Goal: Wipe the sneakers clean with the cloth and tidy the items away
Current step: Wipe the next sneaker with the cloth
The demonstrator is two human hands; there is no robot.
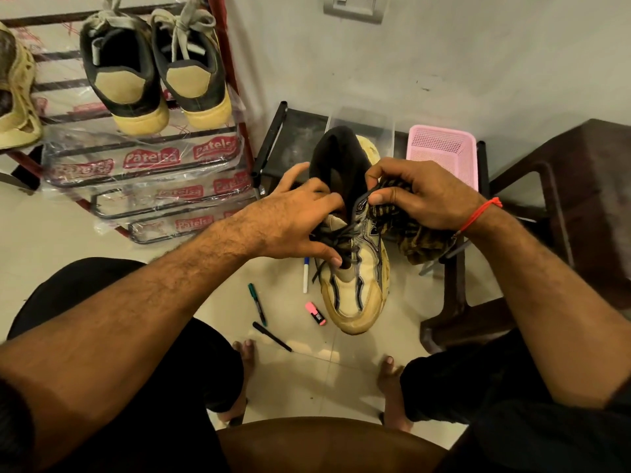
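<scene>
Both forearms reach to the sneaker (355, 268), toe toward the person; left hand (293, 220) grips its laces, right hand (420, 196) pinches the cloth (413, 233) beside its collar

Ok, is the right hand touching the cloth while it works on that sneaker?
Touching. The head view shows the right hand gripping the striped cloth bunched under its palm against the sneaker, thumb and forefinger pinching a lace.

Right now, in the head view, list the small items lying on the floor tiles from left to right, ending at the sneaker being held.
Green marker → black pen → white pen → pink highlighter → cream sneaker.
</scene>
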